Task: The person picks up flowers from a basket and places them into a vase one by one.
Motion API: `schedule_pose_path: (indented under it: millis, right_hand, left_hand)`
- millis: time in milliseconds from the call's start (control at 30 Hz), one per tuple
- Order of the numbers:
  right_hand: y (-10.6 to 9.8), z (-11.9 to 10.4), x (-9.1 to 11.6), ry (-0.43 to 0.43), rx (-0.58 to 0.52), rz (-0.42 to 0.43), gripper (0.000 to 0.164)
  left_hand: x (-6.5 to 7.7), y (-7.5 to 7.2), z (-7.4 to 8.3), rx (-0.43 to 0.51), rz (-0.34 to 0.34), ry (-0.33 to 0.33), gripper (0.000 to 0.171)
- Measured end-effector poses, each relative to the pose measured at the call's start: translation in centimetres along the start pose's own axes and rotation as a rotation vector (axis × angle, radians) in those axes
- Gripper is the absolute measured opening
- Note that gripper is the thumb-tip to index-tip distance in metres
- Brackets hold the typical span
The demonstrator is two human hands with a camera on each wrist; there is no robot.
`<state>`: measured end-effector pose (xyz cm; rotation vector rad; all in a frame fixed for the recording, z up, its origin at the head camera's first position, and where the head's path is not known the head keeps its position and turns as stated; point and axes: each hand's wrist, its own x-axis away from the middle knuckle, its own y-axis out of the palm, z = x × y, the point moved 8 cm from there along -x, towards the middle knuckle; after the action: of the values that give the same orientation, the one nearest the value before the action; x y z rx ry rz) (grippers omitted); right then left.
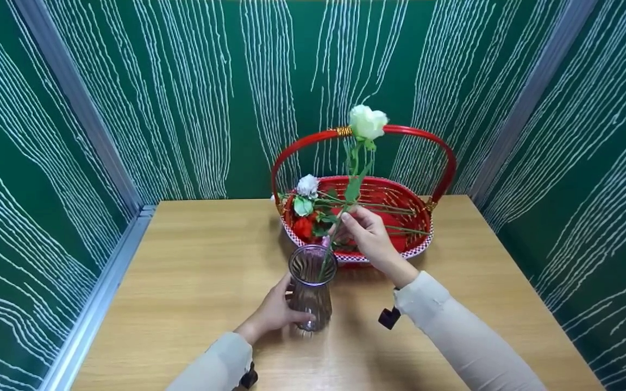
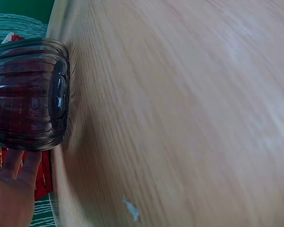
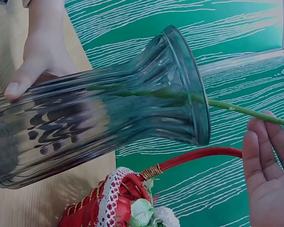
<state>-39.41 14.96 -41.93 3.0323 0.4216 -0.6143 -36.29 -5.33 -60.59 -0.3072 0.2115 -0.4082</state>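
My left hand (image 1: 272, 314) holds a ribbed clear glass vase (image 1: 317, 308) low on its body, thumb in front and fingers round the far side. The vase stands on the wooden table. Above it, my right hand (image 1: 371, 238) pinches the stem of a white rose (image 1: 367, 123) between thumb and fingers. The bloom points up, level with the basket's handle. In the right wrist view the green stem (image 3: 232, 108) passes through the mouth of the vase (image 3: 180, 85), its lower end inside. Fingers of the left hand (image 2: 14, 184) show beside the vase base in the left wrist view.
Behind the vase stands a red basket (image 1: 421, 251) with a tall arched handle (image 1: 449, 163). White (image 1: 307, 185) and red flowers (image 1: 303, 228) lie in its left side, their stems reaching right. Green walls with white streaks (image 1: 182, 98) enclose the table (image 1: 193, 255) at back and sides.
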Motion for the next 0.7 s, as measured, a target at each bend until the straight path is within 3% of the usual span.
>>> schedule_pose_path:
  millis: [267,567,700]
  right_hand:
    - [0.9,0.6,0.1,0.0,0.148,-0.045,0.025]
    - [2.3,1.0,0.2,-0.103,0.282,-0.163,0.024]
    - [2.7,1.3,0.4,-0.1,0.326,-0.192,0.024]
  left_hand:
    - [0.1,0.1,-0.1,0.042,-0.017,0.001,0.111]
    - [-0.1,0.0,-0.3,0.042,-0.014,-0.004,0.111]
    - [-0.1,0.0,-0.4,0.044,-0.012,-0.01,0.11]
